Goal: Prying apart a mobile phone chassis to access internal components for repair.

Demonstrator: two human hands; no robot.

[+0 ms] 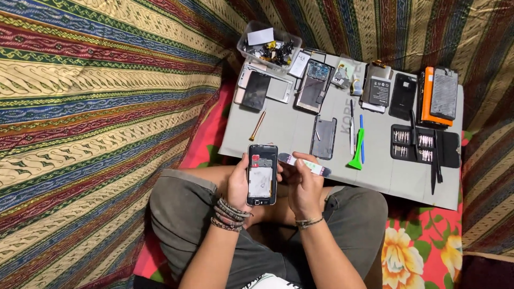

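Observation:
I sit cross-legged above a grey work mat (284,131). My left hand (238,184) holds an opened phone (262,174) upright over my lap, its back off and its white and red insides showing. My right hand (304,187) grips a thin flat tool (305,164) with a pale body and dark tips, held level just to the right of the phone's upper edge. Both wrists wear bands.
On the mat lie several phone bodies and covers (325,136), a clear box of small parts (269,47), a green pry tool (356,150), a blue pen-like tool, a wooden stick (257,126), a black case of screwdriver bits (423,144) and an orange phone shell (431,99). Striped cloth surrounds it.

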